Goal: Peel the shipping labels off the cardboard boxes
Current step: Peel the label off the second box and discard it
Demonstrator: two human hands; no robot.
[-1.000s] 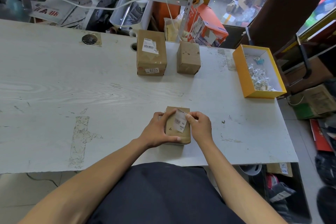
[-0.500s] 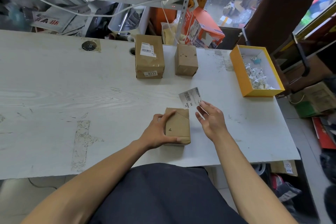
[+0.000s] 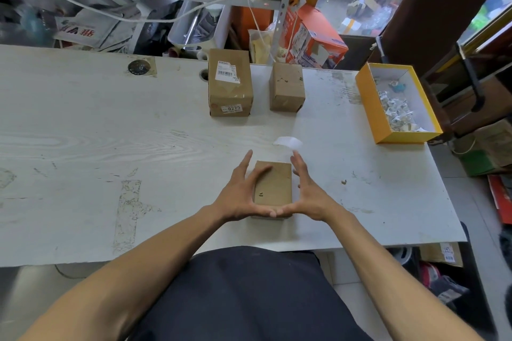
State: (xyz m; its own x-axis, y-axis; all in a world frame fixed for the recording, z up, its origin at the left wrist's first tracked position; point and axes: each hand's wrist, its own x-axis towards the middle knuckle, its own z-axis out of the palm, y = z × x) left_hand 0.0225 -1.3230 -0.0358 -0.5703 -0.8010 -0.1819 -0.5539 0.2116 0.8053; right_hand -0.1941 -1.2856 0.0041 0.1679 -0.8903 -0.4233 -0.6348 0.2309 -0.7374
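A small bare cardboard box (image 3: 273,188) lies on the white table (image 3: 110,133) in front of me. My left hand (image 3: 238,194) and my right hand (image 3: 307,191) flank it with straight fingers, and the thumbs meet at its near edge. A peeled white label (image 3: 288,142), blurred, hovers just beyond my right fingertips; whether it sticks to a finger I cannot tell. Farther back stand a taller box (image 3: 230,91) with a top label (image 3: 227,72) and a front "0275" sticker (image 3: 232,108), and a bare box (image 3: 286,87).
A yellow open box (image 3: 371,102) holding several crumpled labels (image 3: 396,111) sits at the table's right edge. A brown chair (image 3: 432,8) stands beyond it. Cluttered shelves, bags and an orange carton (image 3: 315,39) line the table's far side.
My right hand peeled the label off the near box and lifted it away. My left hand let go its grip, and both hands now frame the box with straight fingers.
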